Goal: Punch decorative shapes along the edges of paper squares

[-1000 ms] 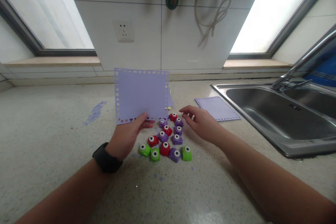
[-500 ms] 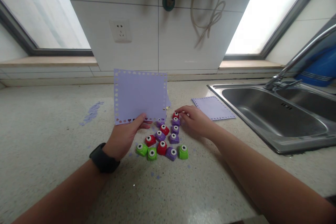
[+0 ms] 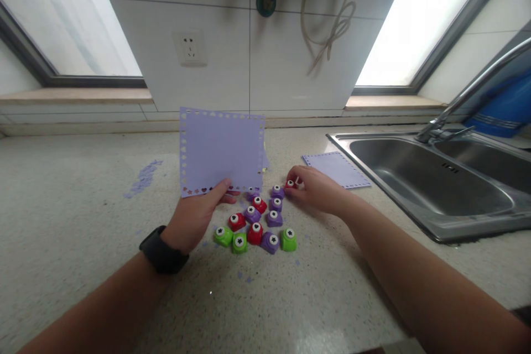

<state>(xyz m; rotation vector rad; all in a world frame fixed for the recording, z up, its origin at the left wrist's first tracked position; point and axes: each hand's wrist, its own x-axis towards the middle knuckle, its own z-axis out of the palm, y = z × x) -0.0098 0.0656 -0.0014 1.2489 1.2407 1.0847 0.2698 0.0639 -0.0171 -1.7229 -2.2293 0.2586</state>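
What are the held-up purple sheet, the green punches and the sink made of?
The purple sheet looks like matte paper or card: thin, with little shapes cut along its edges. The green craft punches seem smooth plastic, with bright, rounded bodies. The sink looks like satiny stainless steel: silvery grey, with soft reflections.

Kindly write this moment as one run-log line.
left hand: holds punched purple sheet | right hand: grips red punch | second sheet: lying on counter
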